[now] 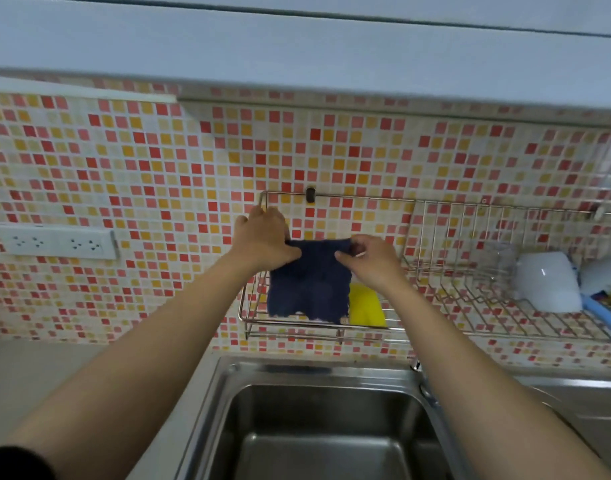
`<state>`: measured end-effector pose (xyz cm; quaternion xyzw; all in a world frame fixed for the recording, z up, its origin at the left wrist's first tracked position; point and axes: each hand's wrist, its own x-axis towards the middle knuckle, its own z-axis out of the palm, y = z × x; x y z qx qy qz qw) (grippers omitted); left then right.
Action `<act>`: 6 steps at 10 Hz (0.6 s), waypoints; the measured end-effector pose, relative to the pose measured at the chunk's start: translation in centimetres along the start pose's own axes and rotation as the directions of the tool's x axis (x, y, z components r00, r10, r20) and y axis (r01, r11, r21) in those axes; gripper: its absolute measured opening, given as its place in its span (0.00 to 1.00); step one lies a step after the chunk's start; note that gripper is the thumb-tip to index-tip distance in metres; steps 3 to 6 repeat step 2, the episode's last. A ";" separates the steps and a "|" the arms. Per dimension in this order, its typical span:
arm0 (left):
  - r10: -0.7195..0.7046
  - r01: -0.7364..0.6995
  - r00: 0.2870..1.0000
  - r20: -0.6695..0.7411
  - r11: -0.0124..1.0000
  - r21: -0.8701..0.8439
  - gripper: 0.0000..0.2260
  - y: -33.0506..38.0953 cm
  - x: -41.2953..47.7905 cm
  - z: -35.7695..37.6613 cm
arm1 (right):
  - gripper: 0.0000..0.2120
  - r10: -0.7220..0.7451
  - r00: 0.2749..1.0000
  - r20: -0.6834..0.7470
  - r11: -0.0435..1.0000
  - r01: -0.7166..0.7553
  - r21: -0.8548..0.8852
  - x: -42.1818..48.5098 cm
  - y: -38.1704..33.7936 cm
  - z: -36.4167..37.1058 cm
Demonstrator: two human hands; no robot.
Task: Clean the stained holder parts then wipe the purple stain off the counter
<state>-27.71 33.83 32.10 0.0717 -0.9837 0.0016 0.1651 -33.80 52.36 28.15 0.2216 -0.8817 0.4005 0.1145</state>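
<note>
A dark blue cloth [307,284] hangs in front of the wall-mounted wire rack [446,271], above the sink. My left hand [264,239] pinches its upper left corner and my right hand [370,259] pinches its upper right corner, so the cloth is stretched flat between them. Its lower edge drapes over the rack's front rail. A yellow sponge [365,308] sits in the rack just right of the cloth, partly hidden behind my right wrist. No purple stain or holder parts show in this view.
The steel sink [318,427] lies directly below, with grey counter [30,372] to its left. White cups [546,280] and a blue-handled item [605,313] rest on the rack's right side. A white socket strip [54,240] is on the tiled wall at left.
</note>
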 end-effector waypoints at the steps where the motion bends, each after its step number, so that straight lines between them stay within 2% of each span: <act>1: -0.030 0.018 0.997 0.069 0.987 0.163 0.22 0.9 1.1 2.7 | 0.07 0.046 0.993 0.106 0.966 -0.017 -0.257 1.0 0.6 1.9; 2: -0.006 -0.010 0.996 0.086 0.984 0.178 0.28 1.1 1.3 3.7 | 0.19 0.130 0.984 0.120 0.952 -0.090 -0.294 1.5 0.7 2.4; 6: -0.006 -0.010 0.996 0.086 0.984 0.178 0.28 1.1 1.3 3.7 | 0.19 0.130 0.984 0.120 0.952 -0.090 -0.294 1.5 0.7 2.4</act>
